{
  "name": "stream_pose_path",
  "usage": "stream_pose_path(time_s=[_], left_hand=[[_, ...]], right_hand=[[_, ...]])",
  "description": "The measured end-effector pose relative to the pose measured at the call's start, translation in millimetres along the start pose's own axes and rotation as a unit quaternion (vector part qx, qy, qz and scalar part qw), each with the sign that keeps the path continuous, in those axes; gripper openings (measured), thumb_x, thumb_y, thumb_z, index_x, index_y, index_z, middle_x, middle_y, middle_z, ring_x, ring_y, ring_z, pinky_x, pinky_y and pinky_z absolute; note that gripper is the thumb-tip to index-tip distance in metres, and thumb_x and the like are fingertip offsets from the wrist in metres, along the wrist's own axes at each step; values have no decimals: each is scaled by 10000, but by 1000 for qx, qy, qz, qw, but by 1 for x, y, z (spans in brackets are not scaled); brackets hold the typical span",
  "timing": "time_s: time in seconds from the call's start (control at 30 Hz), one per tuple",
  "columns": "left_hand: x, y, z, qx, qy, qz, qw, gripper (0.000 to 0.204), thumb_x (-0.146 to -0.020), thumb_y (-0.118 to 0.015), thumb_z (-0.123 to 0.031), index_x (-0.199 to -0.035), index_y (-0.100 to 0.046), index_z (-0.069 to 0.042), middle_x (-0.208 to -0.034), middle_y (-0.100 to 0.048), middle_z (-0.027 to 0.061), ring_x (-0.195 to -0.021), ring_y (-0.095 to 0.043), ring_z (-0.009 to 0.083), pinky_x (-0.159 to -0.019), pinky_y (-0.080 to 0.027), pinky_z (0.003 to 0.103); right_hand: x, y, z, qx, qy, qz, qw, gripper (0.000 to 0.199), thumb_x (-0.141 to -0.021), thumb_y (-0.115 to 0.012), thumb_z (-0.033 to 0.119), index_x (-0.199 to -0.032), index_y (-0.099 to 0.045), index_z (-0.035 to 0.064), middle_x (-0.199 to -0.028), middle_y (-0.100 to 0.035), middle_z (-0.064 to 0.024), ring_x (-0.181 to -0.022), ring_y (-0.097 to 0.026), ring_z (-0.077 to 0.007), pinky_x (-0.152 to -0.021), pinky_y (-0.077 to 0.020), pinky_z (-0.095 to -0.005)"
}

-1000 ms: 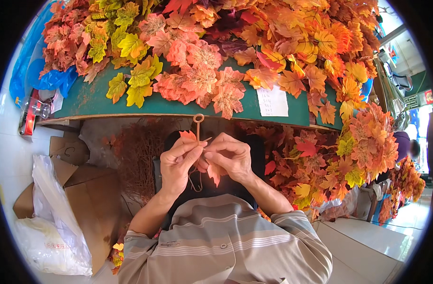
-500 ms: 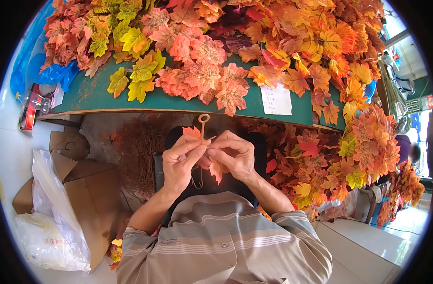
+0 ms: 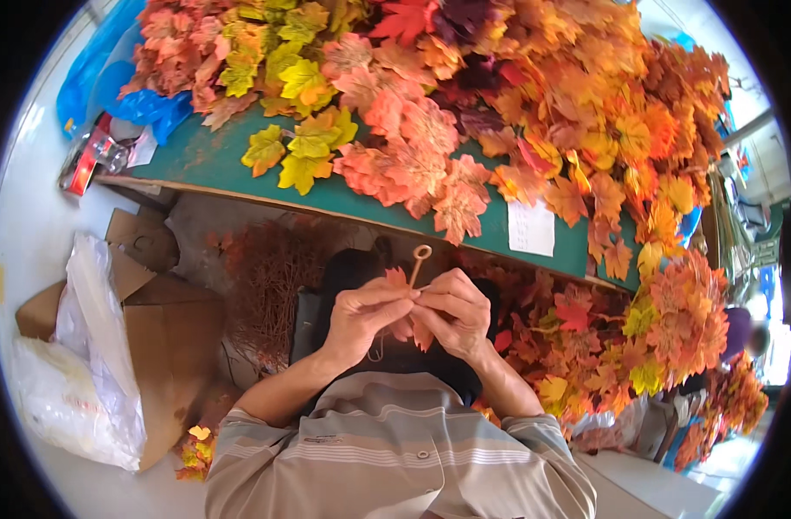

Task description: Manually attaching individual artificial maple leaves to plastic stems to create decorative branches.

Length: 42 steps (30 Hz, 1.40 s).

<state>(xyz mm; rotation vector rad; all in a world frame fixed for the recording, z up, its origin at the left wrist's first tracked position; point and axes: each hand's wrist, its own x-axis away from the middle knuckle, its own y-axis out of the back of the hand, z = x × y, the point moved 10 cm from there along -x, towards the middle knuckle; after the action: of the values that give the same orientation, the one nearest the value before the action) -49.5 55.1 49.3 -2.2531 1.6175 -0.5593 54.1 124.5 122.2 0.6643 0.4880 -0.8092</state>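
Note:
Above my lap, my left hand (image 3: 368, 318) is closed in a pinch on a thin tan stem (image 3: 417, 270) whose top ends in a small ring. Its fingertips meet those of my right hand (image 3: 457, 317), also closed in a pinch beside the stem. An orange-red artificial maple leaf (image 3: 397, 278) shows just above the left fingers. Below the joined fingertips, another leaf part (image 3: 421, 335) hangs down. My fingers hide where leaf and stem meet, and exactly what the right fingertips grip. A thin bent wire end (image 3: 376, 351) shows beneath the hands.
Ahead, a green tabletop (image 3: 207, 160) carries heaped artificial autumn leaves (image 3: 577, 95) and a paper slip (image 3: 531, 228). Leaf bunches (image 3: 663, 320) hang at the right. Bare brown stems (image 3: 278, 281) lie under the table. At the left stand a cardboard box (image 3: 179, 346) and a white plastic bag (image 3: 75, 406).
The view has turned, so the table edge slants more and the hands appear farther right and lower. My right fingertips have come together with the left ones at the stem.

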Motion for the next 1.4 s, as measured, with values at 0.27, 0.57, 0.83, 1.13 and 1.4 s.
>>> stream_pose_path(time_s=[0.27, 0.57, 0.83, 1.13, 1.4], left_hand=[[14, 28, 21, 93, 134, -6, 987, 217, -879, -633, -59, -1066, -548, 12, -839, -657, 102, -685, -660, 161, -571, -530, 238], [26, 103, -10, -159, 18, -132, 978, 105, -860, -662, -49, -917, -608, 20, -697, -629, 30, -598, -610, 82, -528, -491, 205], [23, 102, -27, -300, -118, -99, 941, 132, -781, -715, 5, -887, -636, 2, -851, -547, 25, -624, -548, 64, -529, -435, 188], [38, 102, -82, -429, -235, -143, 861, 178, -760, -723, 1, -931, -674, -12, -878, -564, 80, -658, -577, 147, -552, -469, 230], [24, 136, -56, -237, -113, -187, 947, 154, -820, -676, -10, -971, -656, 15, -764, -617, 49, -609, -585, 111, -548, -473, 225]], right_hand=[[1, -36, -30, -181, -168, 65, 967, 41, -788, -687, -27, -828, -689, -19, -836, -638, -80, -723, -592, -119, -638, -455, -233], [-63, -66, -46, -113, -202, 163, 959, 132, -809, -704, 105, -884, -694, -4, -838, -660, -74, -760, -606, -122, -658, -464, -252], [-221, -159, -81, 108, -8, 92, 990, 196, -761, -718, 170, -907, -710, 40, -818, -686, -118, -707, -661, -219, -641, -516, -312], [-236, -189, -124, 97, -73, 95, 988, 139, -726, -698, 209, -767, -720, 78, -756, -688, -119, -691, -668, -270, -634, -529, -343], [-250, -154, -95, -4, -5, 34, 999, 177, -726, -673, 149, -828, -682, 5, -854, -676, -136, -701, -616, -235, -702, -501, -303]])
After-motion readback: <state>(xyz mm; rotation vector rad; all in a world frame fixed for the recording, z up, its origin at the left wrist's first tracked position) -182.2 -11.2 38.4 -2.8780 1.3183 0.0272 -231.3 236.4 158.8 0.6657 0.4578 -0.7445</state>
